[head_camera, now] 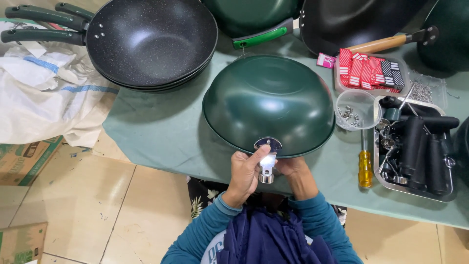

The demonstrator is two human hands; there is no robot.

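Observation:
A dark green wok (pixel 268 102) lies upside down on the green table cloth (pixel 161 132), its rim toward me. A shiny metal handle bracket (pixel 267 161) sticks out from its near edge. My left hand (pixel 244 176) grips this bracket from the left, thumb on top. My right hand (pixel 295 173) is against the bracket from the right, fingers tucked under the wok's rim and mostly hidden.
Stacked black-lined woks with green handles (pixel 146 41) sit at the far left. A yellow-handled screwdriver (pixel 365 166), a clear cup of screws (pixel 352 110), a metal tray of black handles (pixel 417 151) and red packets (pixel 369 71) lie to the right. White sacks (pixel 44 98) hang off the left.

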